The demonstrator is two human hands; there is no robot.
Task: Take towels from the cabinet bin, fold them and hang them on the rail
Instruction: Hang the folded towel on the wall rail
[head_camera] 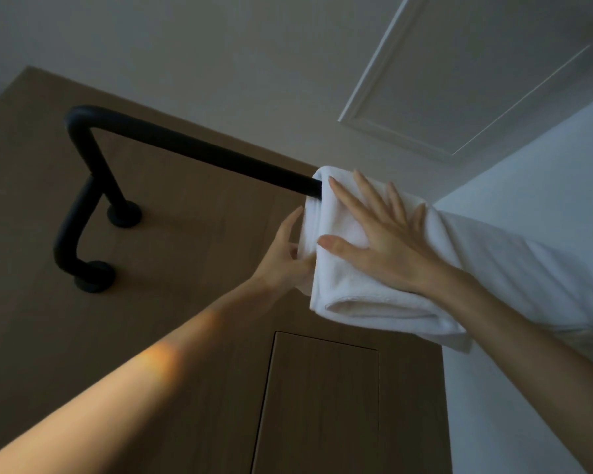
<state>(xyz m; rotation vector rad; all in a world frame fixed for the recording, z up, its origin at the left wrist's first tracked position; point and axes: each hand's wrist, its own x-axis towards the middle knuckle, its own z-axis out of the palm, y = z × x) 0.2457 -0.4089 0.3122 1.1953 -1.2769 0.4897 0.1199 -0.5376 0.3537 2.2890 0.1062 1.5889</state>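
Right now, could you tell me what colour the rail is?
The rail is matte black, seen in the head view.

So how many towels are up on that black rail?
2. The folded towel, gripped by the left hand and pressed by the right hand, on the rail; a second towel hangs right of it. More may be hidden offscreen.

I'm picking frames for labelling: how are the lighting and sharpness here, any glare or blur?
Head view: the light is dim and greyish, but a warm orange patch falls on the left forearm, which looks soft close to the lens. Head view: the towel, left hand, right hand and black rail read clearly, with no glare. Head view: the frame is strongly tilted.
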